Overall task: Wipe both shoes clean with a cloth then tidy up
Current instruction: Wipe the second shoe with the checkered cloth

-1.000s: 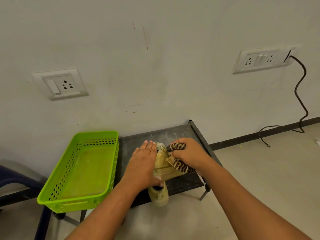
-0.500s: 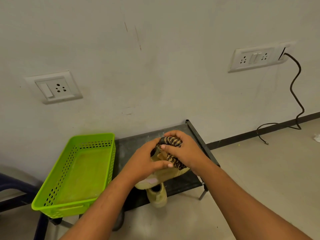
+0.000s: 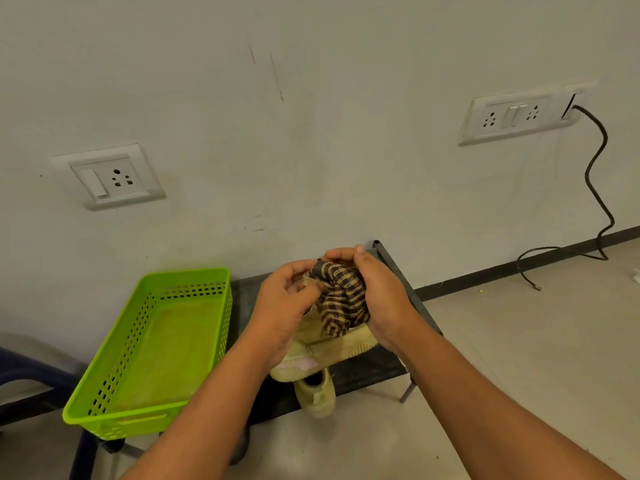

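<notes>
The left hand [image 3: 280,306] curls its fingers round a pale yellow-beige sneaker [image 3: 332,344], holding it up above the low black metal table [image 3: 381,368]. The right hand [image 3: 381,299] grips a bunched striped black-and-tan cloth [image 3: 341,299] and presses it against the sneaker's upper. A second beige shoe [image 3: 317,393] sits at the table's front edge, and a bright green perforated plastic basket [image 3: 194,273] stands just left of the hands.

Blk table [image 3: 367,370]: green basket [image 3: 152,341] on L end, shoe [image 3: 317,396] at front edge.
</notes>
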